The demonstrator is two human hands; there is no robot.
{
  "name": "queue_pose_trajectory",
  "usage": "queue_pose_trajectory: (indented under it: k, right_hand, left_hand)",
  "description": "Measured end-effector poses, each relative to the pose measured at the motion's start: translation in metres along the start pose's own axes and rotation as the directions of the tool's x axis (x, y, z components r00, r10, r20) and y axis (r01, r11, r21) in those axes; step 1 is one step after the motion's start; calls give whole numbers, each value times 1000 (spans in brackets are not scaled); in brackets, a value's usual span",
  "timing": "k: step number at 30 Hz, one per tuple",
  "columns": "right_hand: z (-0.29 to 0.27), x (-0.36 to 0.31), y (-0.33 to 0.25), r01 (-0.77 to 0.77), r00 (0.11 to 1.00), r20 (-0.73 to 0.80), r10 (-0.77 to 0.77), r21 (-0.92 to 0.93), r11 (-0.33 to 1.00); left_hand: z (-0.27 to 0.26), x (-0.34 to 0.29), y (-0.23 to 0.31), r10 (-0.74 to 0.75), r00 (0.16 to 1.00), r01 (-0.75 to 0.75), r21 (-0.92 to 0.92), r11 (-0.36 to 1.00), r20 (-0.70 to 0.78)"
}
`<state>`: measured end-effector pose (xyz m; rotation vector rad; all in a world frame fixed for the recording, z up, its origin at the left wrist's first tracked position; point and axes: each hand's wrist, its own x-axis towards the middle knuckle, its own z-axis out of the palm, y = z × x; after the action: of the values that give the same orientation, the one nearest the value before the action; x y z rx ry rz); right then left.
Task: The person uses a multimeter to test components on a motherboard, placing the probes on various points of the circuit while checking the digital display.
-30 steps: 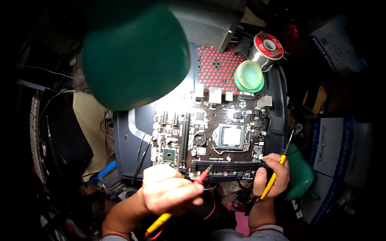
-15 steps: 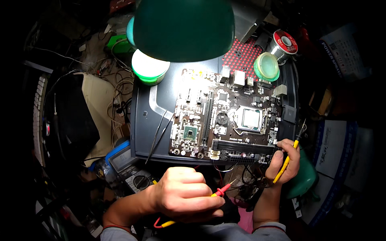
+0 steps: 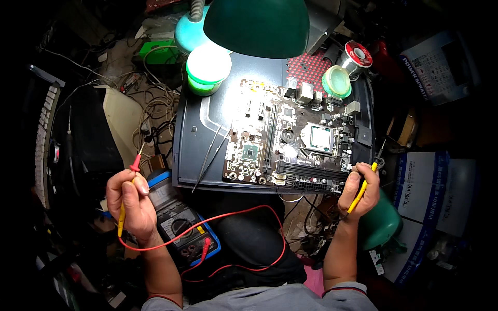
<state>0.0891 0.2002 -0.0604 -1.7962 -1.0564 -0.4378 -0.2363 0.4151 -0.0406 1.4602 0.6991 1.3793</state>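
Observation:
My left hand (image 3: pixel 133 202) is closed round a yellow-and-red multimeter probe (image 3: pixel 122 213), its metal tip pointing up, left of the work surface. A red lead loops from that probe across my lap to the multimeter (image 3: pixel 181 224), which has a black dial and blue edges. In my right hand (image 3: pixel 363 187) a second yellow probe (image 3: pixel 361 191) with a dark tip points up and right, away from the board. That hand is by the near right corner of a computer motherboard (image 3: pixel 249 133); whether it touches is unclear. Tweezers (image 3: pixel 210 159) lean at the board's left edge.
A dark work surface (image 3: pixel 194 150) carries the board. A green lamp shade (image 3: pixel 257 26) hangs over its far side. Behind the board stand a solder spool (image 3: pixel 357 57), a pale green tub (image 3: pixel 336 82) and a white-lidded tub (image 3: pixel 208 67). Boxes (image 3: pixel 423 192) lie at right, a keyboard (image 3: pixel 45 140) at left.
My left hand has swung left and up with its probe, from in front of the board to beside the multimeter. The red lead now stretches across. My right hand keeps its probe, and the view has shifted slightly.

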Motion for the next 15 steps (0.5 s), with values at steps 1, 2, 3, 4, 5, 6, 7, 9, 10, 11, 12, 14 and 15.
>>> queue_pose_trajectory:
  k: [1, 2, 3, 4, 5, 6, 7, 9, 10, 11, 12, 14, 15]
  right_hand:
    - [0, 0, 0, 1, 1000, 1, -1, 3, 1000]
    - [0, -1, 0, -2, 1000, -2, 2, 4, 1000]
    - [1, -1, 0, -10, 1000, -4, 10, 6, 1000]
    - [0, -1, 0, -3, 1000, -4, 3, -6, 1000]
    - [0, -1, 0, 2, 1000, -4, -2, -13, 1000]
    - [0, -1, 0, 7, 1000, -5, -7, -21, 1000]
    - [0, 0, 0, 10, 1000, -6, -10, -30, 1000]
    - [1, -1, 0, 3, 1000, -8, -3, -26, 1000]
    - [1, -1, 0, -1, 1000, -9, 1, -24, 1000]
    - [1, -1, 1, 12, 1000, -7, -12, -35, 999]
    - [0, 0, 1, 17, 1000, -7, -17, -34, 999]
    - [0, 1, 0, 20, 1000, -8, -21, -37, 999]
    - [-1, 0, -1, 12, 1000, -3, -12, -49, 999]
  left_hand:
    - [1, -1, -1, 25, 999, -27, 53, 998, 31]
    - [4, -1, -1, 48, 996, -55, 104, 993, 69]
    - [15, -5, 6, 25, 997, -36, 150, 988, 75]
    - [18, -4, 7, 55, 977, -91, 169, 981, 208]
    - [18, -4, 9, 58, 972, -107, 204, 973, 229]
    - [19, -4, 9, 61, 966, -123, 237, 964, 251]
    - [18, -4, 8, 57, 978, -100, 213, 972, 201]
    - [14, -5, 1, 41, 994, -58, 164, 985, 104]
    - [11, -4, 0, 36, 996, -47, 128, 991, 83]
    - [9, -5, -2, 40, 996, -48, 116, 992, 74]
    - [8, -5, -3, 43, 997, -49, 103, 993, 65]
    - [6, -6, -3, 60, 994, -72, 126, 989, 97]
    - [5, -6, -3, 66, 991, -81, 136, 987, 115]
